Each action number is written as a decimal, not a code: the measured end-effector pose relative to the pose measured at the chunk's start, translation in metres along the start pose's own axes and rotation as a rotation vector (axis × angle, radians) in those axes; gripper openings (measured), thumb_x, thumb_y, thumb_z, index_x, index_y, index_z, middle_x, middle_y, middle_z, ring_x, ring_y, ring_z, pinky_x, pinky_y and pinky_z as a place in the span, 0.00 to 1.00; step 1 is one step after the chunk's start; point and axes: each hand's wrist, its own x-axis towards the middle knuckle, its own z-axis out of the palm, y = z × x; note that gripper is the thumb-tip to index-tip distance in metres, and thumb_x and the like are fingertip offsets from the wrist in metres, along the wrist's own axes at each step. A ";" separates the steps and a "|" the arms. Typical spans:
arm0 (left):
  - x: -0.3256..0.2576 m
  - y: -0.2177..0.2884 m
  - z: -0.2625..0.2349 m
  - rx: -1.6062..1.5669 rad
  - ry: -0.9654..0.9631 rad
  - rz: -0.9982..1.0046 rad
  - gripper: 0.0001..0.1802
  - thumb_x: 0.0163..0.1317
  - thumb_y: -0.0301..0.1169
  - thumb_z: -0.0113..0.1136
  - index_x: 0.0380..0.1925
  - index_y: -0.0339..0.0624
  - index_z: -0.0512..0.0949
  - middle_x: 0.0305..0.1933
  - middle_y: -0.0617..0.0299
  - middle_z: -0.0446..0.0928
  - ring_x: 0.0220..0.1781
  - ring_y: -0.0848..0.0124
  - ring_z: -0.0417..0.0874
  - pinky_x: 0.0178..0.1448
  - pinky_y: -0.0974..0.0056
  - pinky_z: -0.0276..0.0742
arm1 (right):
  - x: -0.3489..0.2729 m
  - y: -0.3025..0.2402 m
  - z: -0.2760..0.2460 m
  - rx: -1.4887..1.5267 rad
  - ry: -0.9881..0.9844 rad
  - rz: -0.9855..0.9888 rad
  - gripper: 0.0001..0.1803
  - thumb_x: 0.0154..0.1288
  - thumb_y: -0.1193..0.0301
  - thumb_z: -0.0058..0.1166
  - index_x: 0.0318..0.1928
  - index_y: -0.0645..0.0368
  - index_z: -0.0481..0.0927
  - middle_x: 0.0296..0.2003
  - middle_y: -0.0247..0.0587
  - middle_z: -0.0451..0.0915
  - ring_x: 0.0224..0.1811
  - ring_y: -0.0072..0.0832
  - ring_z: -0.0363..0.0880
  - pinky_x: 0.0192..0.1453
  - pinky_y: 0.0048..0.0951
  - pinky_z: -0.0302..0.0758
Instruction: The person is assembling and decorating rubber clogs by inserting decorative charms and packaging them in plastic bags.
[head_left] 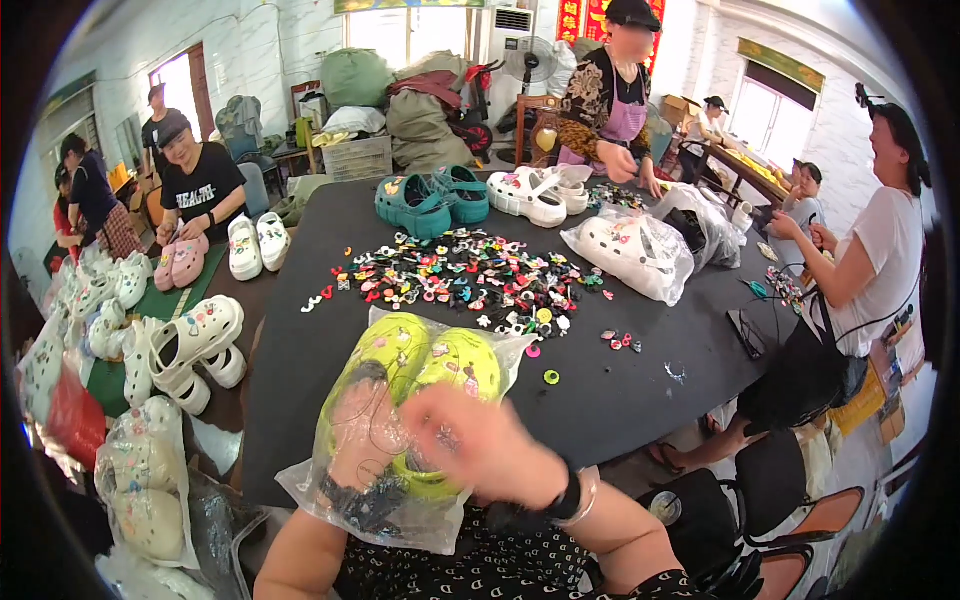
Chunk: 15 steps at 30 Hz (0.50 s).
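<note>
A pair of lime-green clogs (458, 362) decorated with small charms lies in a clear plastic bag (430, 525) at the table's near edge. Through the plastic I see my left hand (366, 432) at the heel end of the clogs, gripping them; its fingertips are partly hidden. My right hand (480, 440) is over the bag beside it, curled and smeared by motion, so its hold does not show. Beyond the bag spreads a pile of colourful shoe charms (480, 280). A yellow-green round charm (551, 377) sits apart, right of the bag.
On the dark table (640, 400) stand teal clogs (430, 205), white clogs (530, 197) and bagged white clogs (632, 253). At left, more white clogs (200, 340) and bagged pairs crowd a side table. Co-workers stand across and at right; black chairs (690, 520) are at lower right.
</note>
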 end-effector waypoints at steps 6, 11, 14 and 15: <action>0.004 0.012 -0.006 0.023 0.345 0.346 0.16 0.53 0.32 0.66 0.39 0.32 0.81 0.46 0.46 0.81 0.49 0.50 0.81 0.55 0.51 0.77 | -0.018 0.125 -0.065 -0.775 0.286 0.253 0.25 0.66 0.59 0.60 0.53 0.68 0.73 0.57 0.56 0.73 0.57 0.49 0.73 0.61 0.45 0.70; -0.013 0.009 -0.019 0.012 0.130 0.225 0.19 0.52 0.36 0.69 0.40 0.33 0.81 0.49 0.45 0.80 0.56 0.50 0.78 0.64 0.48 0.71 | -0.036 0.126 -0.071 -0.231 0.131 0.690 0.25 0.67 0.54 0.59 0.49 0.66 0.76 0.47 0.53 0.80 0.47 0.40 0.79 0.51 0.38 0.75; -0.017 0.005 -0.038 -0.114 0.180 0.335 0.18 0.54 0.35 0.67 0.41 0.34 0.81 0.48 0.48 0.79 0.55 0.50 0.77 0.65 0.46 0.68 | -0.050 0.132 -0.081 -0.101 0.242 0.535 0.19 0.67 0.58 0.61 0.32 0.64 0.81 0.22 0.30 0.75 0.27 0.16 0.69 0.31 0.24 0.69; -0.019 -0.002 -0.037 -0.173 -0.001 0.259 0.17 0.53 0.33 0.66 0.42 0.36 0.81 0.48 0.51 0.78 0.53 0.51 0.78 0.64 0.44 0.69 | -0.054 0.134 -0.088 -0.058 0.316 0.494 0.18 0.68 0.60 0.60 0.30 0.63 0.80 0.21 0.27 0.73 0.26 0.15 0.66 0.30 0.23 0.67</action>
